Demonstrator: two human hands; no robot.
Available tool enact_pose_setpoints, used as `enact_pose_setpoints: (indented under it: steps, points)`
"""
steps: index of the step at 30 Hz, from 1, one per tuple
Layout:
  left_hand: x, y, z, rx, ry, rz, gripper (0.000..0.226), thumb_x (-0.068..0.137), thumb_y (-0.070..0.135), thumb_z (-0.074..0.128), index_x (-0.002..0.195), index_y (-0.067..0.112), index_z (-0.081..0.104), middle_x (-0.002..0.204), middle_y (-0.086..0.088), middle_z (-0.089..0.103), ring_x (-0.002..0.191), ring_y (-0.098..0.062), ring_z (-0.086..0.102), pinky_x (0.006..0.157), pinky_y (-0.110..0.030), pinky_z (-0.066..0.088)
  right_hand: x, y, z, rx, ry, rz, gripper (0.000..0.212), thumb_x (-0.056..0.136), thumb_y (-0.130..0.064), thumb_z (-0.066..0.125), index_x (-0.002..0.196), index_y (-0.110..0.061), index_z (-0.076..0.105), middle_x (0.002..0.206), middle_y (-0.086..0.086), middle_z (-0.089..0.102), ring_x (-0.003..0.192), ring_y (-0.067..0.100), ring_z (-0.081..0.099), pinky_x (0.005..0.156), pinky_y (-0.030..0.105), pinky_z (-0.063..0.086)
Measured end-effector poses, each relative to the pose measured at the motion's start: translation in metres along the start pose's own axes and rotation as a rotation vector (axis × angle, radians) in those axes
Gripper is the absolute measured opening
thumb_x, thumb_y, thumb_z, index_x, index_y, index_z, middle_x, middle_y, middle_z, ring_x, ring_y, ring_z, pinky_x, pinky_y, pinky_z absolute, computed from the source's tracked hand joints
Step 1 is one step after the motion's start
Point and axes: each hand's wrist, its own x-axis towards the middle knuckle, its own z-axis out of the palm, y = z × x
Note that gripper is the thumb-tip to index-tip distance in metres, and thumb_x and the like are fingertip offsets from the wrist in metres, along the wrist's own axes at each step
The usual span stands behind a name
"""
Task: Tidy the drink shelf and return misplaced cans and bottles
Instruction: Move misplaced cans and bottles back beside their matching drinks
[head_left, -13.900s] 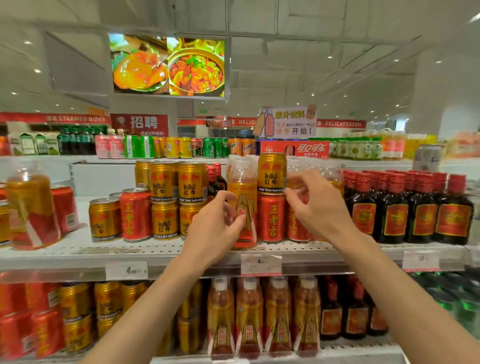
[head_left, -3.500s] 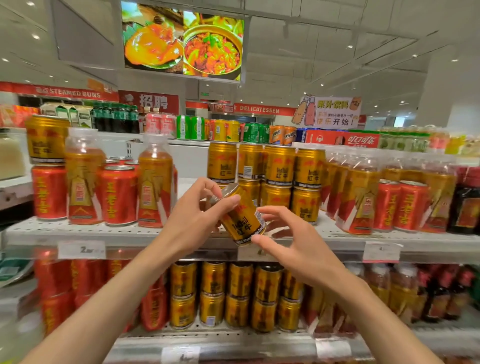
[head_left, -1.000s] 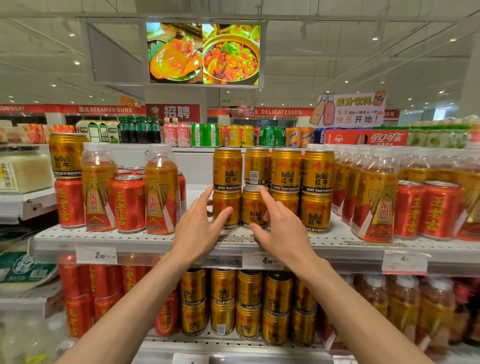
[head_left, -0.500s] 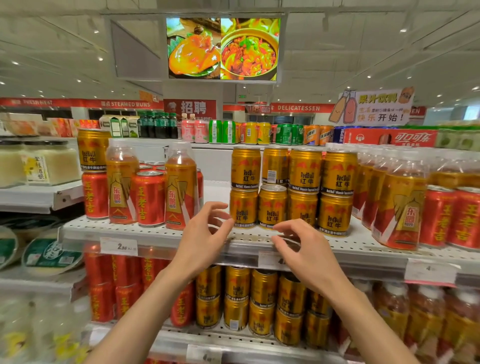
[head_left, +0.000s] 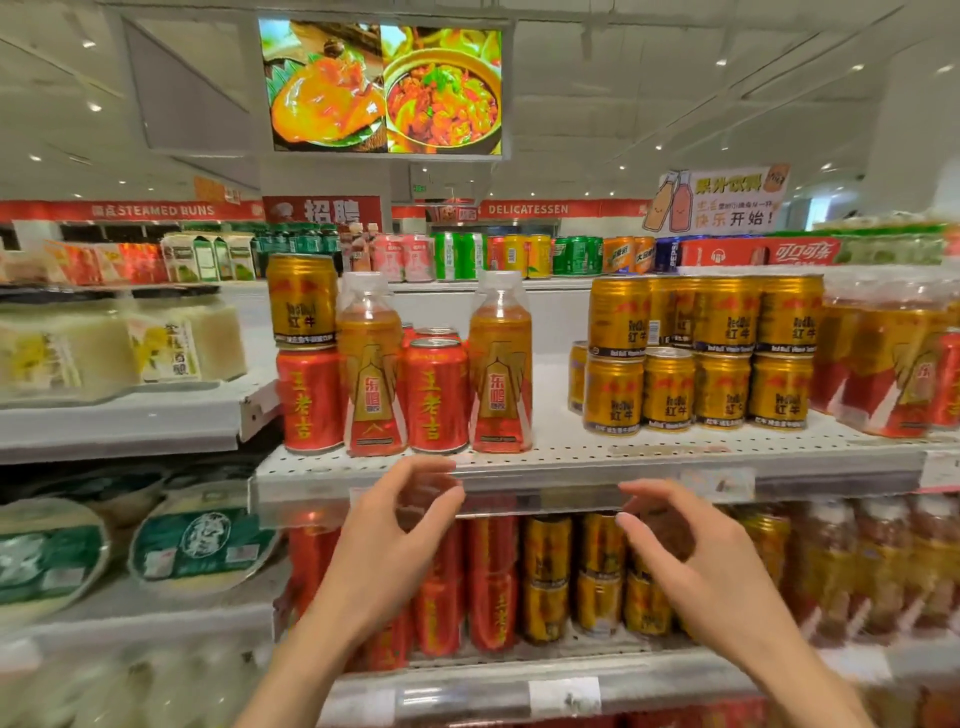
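We saw only two bare forearms reaching up from the bottom edge, each ending in a bare left hand (head_left: 387, 540) and a bare right hand (head_left: 691, 561). No sleeve, glove, watch, ring or bracelet showed on either; the arms were uncovered as far as the frame's edge. The fingers were slender, and the nails that showed were short and unpainted.

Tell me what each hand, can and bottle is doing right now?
Left hand: empty, fingers loosely curled.
Right hand: empty, fingers loosely curled.
Lone gold can: upright, stacked on a red can.
Two bottles: upright, capped, among red cans.
Gold cans: upright, stacked two high.
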Motion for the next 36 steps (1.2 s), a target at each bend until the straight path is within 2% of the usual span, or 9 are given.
enact_pose_setpoints:
  steps: [4, 6, 10, 15, 21, 26, 29, 33, 36]
  points:
    - [0.008, -0.006, -0.047, 0.04, 0.031, 0.035, 0.011, 0.095, 0.028, 0.069, 0.102, 0.036, 0.067, 0.095, 0.022, 0.072, 0.085, -0.002, 0.07, 0.072, -0.014, 0.052, 0.003, -0.039, 0.03, -0.063, -0.009, -0.025, 0.02, 0.09, -0.034, 0.07, 0.109, -0.038, 0.067, 0.094, -0.027, 0.069, 0.094, -0.009, 0.061, 0.081, 0.009, 0.045]
    - [0.014, -0.002, -0.066, 0.088, 0.065, 0.078, 0.012, 0.094, 0.028, 0.07, 0.103, 0.036, 0.067, 0.092, 0.019, 0.072, 0.084, -0.001, 0.069, 0.069, -0.013, 0.052, 0.012, -0.062, 0.04, -0.099, -0.019, -0.057, 0.018, 0.091, -0.036, 0.068, 0.109, -0.037, 0.068, 0.095, -0.027, 0.068, 0.091, -0.007, 0.063, 0.082, 0.014, 0.048]
    - [0.036, 0.016, -0.107, 0.228, 0.145, 0.192, 0.015, 0.093, 0.028, 0.071, 0.107, 0.031, 0.066, 0.092, 0.016, 0.071, 0.082, 0.0, 0.065, 0.072, -0.021, 0.055, 0.047, -0.109, 0.055, -0.143, -0.024, -0.171, 0.01, 0.092, -0.035, 0.066, 0.102, -0.033, 0.07, 0.085, -0.023, 0.067, 0.079, -0.002, 0.063, 0.066, 0.017, 0.05]
    - [0.077, 0.035, -0.16, 0.403, 0.248, 0.243, 0.032, 0.094, 0.03, 0.069, 0.123, 0.023, 0.059, 0.109, 0.009, 0.066, 0.086, 0.0, 0.063, 0.08, -0.033, 0.059, 0.101, -0.164, 0.071, -0.179, 0.005, -0.326, 0.011, 0.094, -0.032, 0.065, 0.1, -0.025, 0.072, 0.084, -0.019, 0.066, 0.077, 0.001, 0.062, 0.07, 0.025, 0.055]
    - [0.113, 0.026, -0.176, 0.51, 0.199, 0.111, 0.067, 0.092, 0.037, 0.07, 0.149, 0.021, 0.038, 0.14, -0.002, 0.056, 0.111, -0.016, 0.061, 0.097, -0.045, 0.055, 0.161, -0.221, 0.101, -0.167, 0.068, -0.509, 0.015, 0.097, -0.03, 0.06, 0.107, -0.023, 0.067, 0.102, -0.012, 0.058, 0.098, 0.006, 0.055, 0.089, 0.032, 0.052]
    - [0.122, 0.014, -0.17, 0.391, 0.104, 0.017, 0.072, 0.09, 0.043, 0.071, 0.15, 0.026, 0.035, 0.137, 0.0, 0.06, 0.106, -0.012, 0.063, 0.097, -0.043, 0.054, 0.19, -0.238, 0.124, -0.239, -0.051, -0.51, 0.035, 0.096, -0.036, 0.059, 0.129, -0.025, 0.058, 0.136, -0.003, 0.059, 0.13, 0.016, 0.049, 0.112, 0.046, 0.041]
    - [0.123, 0.01, -0.168, 0.381, 0.09, 0.027, 0.067, 0.088, 0.051, 0.07, 0.145, 0.035, 0.039, 0.127, 0.006, 0.065, 0.1, -0.009, 0.067, 0.094, -0.05, 0.056, 0.196, -0.238, 0.13, -0.226, -0.143, -0.457, 0.044, 0.095, -0.044, 0.06, 0.135, -0.028, 0.05, 0.141, -0.002, 0.057, 0.131, 0.017, 0.05, 0.111, 0.051, 0.042]
    - [0.124, 0.009, -0.166, 0.391, 0.082, 0.015, 0.072, 0.084, 0.06, 0.068, 0.144, 0.039, 0.034, 0.133, 0.003, 0.066, 0.103, -0.017, 0.07, 0.095, -0.053, 0.056, 0.201, -0.242, 0.129, -0.179, -0.185, -0.427, 0.045, 0.095, -0.047, 0.06, 0.133, -0.027, 0.047, 0.143, -0.001, 0.056, 0.131, 0.019, 0.051, 0.11, 0.051, 0.042]
    - [0.124, 0.009, -0.164, 0.385, 0.081, 0.017, 0.074, 0.084, 0.056, 0.071, 0.145, 0.034, 0.033, 0.135, 0.002, 0.066, 0.103, -0.018, 0.071, 0.096, -0.053, 0.055, 0.204, -0.245, 0.129, -0.138, -0.237, -0.395, 0.041, 0.094, -0.048, 0.062, 0.127, -0.028, 0.047, 0.142, 0.002, 0.057, 0.129, 0.023, 0.053, 0.107, 0.052, 0.045]
